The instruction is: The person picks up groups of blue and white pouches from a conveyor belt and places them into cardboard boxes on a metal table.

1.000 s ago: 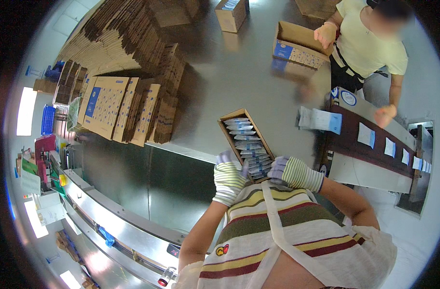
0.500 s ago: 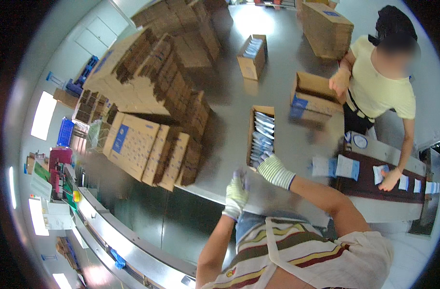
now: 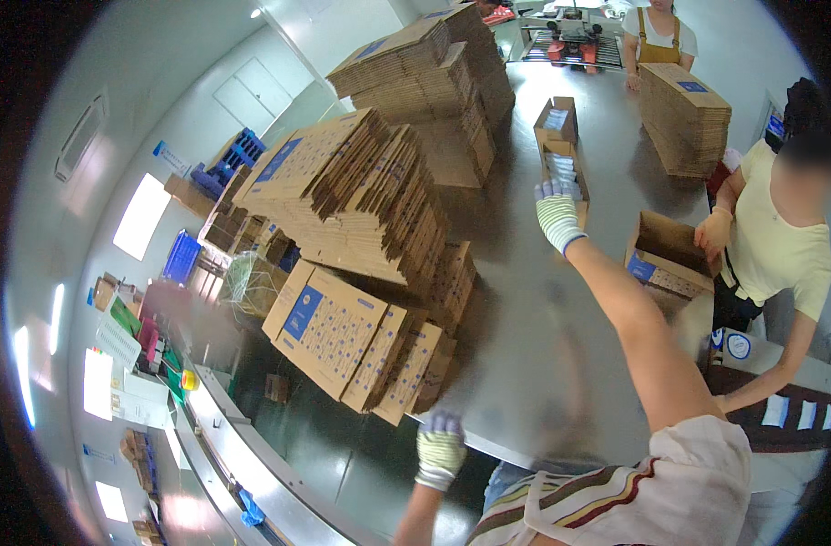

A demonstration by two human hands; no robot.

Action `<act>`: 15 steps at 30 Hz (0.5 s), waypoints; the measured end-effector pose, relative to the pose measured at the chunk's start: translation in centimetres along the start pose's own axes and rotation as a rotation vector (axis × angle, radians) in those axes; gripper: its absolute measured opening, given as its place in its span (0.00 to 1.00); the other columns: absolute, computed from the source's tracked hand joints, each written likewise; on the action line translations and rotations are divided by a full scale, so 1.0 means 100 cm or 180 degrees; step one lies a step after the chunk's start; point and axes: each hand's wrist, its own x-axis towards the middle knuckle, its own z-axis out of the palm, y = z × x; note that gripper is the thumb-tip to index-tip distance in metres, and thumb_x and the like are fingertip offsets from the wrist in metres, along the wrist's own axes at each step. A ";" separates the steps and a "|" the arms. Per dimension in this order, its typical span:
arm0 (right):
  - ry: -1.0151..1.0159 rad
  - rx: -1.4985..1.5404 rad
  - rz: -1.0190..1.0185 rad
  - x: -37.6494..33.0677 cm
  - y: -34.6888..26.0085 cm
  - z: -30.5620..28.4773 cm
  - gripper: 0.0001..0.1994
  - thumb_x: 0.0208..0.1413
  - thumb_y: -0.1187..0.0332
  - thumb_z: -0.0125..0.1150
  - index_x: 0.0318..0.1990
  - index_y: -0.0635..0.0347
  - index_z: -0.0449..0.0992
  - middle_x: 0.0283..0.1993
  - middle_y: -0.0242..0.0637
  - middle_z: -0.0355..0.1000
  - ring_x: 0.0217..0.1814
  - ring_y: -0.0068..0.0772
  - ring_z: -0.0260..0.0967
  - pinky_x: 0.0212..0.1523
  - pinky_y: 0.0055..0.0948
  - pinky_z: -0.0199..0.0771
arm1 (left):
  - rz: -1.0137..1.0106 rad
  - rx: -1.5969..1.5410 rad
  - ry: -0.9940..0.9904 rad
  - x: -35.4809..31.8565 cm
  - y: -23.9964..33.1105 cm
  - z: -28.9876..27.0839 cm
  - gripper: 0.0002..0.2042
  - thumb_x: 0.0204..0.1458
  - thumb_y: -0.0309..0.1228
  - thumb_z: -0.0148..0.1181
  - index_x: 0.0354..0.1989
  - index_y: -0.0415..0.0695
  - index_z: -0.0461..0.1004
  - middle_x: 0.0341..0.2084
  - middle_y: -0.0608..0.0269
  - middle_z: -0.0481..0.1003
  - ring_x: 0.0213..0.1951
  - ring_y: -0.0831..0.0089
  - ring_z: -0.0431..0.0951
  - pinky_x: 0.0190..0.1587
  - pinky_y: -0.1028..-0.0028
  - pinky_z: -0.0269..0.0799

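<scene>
Broadly, the steel table (image 3: pixel 525 364) carries flattened carton stacks (image 3: pixel 361 209) at nine o'clock. Beyond the outstretched gloved right hand (image 3: pixel 556 207), touching its fingertips at twelve o'clock, lies the narrow packet-filled carton (image 3: pixel 561 159), long axis running away from the person. Fingers look spread, gripping nothing. The left hand (image 3: pixel 439 448) rests loosely at the table's near edge, far from the carton.

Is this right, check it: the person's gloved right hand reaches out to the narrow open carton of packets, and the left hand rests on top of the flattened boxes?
Not quite. In the head view the left hand hangs at the near edge of the steel table, off the flattened boxes. The right hand does reach the narrow open carton.
</scene>
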 end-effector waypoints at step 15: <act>-0.2587 0.2593 -0.0874 -0.411 -0.001 -0.132 0.24 0.52 0.53 0.53 0.52 0.58 0.67 0.51 0.50 0.67 0.53 0.49 0.65 0.54 0.43 0.64 | -0.1545 0.1087 -0.1295 0.173 -0.069 -0.108 0.36 0.40 0.32 0.63 0.61 0.58 0.55 0.59 0.46 0.53 0.56 0.42 0.60 0.52 0.57 0.67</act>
